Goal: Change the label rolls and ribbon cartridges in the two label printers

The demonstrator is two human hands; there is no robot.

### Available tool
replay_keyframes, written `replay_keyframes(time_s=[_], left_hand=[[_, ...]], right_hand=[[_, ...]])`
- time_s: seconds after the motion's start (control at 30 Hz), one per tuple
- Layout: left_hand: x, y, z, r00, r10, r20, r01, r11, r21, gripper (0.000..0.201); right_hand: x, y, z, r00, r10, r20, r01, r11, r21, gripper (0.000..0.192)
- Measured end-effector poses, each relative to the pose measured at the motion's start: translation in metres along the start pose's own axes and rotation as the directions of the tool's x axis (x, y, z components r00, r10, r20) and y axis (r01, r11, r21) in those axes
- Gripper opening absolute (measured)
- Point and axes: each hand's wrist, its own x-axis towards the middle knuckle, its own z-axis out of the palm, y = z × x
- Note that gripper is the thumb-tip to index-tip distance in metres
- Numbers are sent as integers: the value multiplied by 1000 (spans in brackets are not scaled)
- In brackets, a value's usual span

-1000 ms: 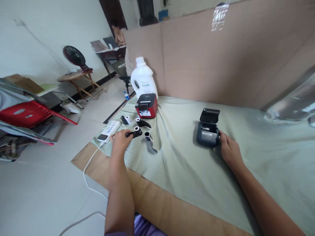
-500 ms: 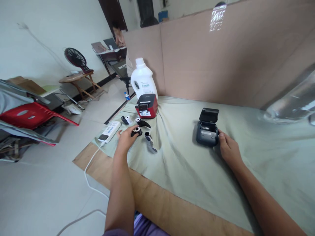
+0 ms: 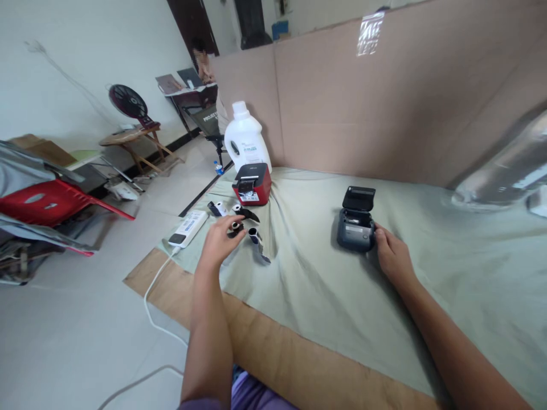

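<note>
Left hand moved around black roll, gripping; right hand holding open-lidded printer, contents unclear.

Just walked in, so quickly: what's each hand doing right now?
Left hand: partly closed around a small roll; grip unclear.
Right hand: touching the open-lidded device; grip unclear.

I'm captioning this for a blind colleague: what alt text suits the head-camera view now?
A person's left hand curls around a small dark roll among other rolls on a pale green cloth, while the right hand touches a dark device with its lid raised. Behind the rolls stand a red printer-like box and white jug.
</note>
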Motion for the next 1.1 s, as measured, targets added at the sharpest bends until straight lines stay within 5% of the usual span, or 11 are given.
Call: replay_keyframes(time_s=[0.1,0.17,0.3,0.4,0.5,0.6,0.83,1.0,1.1], left_hand=[[-1,9,6,963,-46,264,78,990,-113,48],[-1,15,13,941,-110,321,151,983,-106,56],[2,24,28,964,-115,239,146,982,-116,43],[5,33,38,981,-51,188,107,949,-298,32],[15,51,47,986,31,162,73,799,-597,32],[33,80,56,981,92,169,62,679,-731,38],[85,166,93,947,312,82,-170,700,-694,37],[118,208,135,805,547,229,-387,777,-496,22],[127,219,155,764,576,291,-428,790,-439,24]], right_hand=[[0,-1,0,1000,-11,3,11,1000,9,63],[0,-1,0,1000,-15,7,15,1000,11,65],[-1,-2,0,1000,-14,-5,14,1000,13,67],[-1,-3,1,1000,-17,-11,17,999,30,66],[-1,-4,1,1000,-9,-8,9,998,59,66],[-1,-6,1,1000,-10,-7,11,996,85,67],[1,-9,-1,1000,-5,6,5,994,112,65],[1,-10,-2,1000,14,15,-16,987,160,61],[2,-9,-1,1000,18,8,-19,985,172,59]])
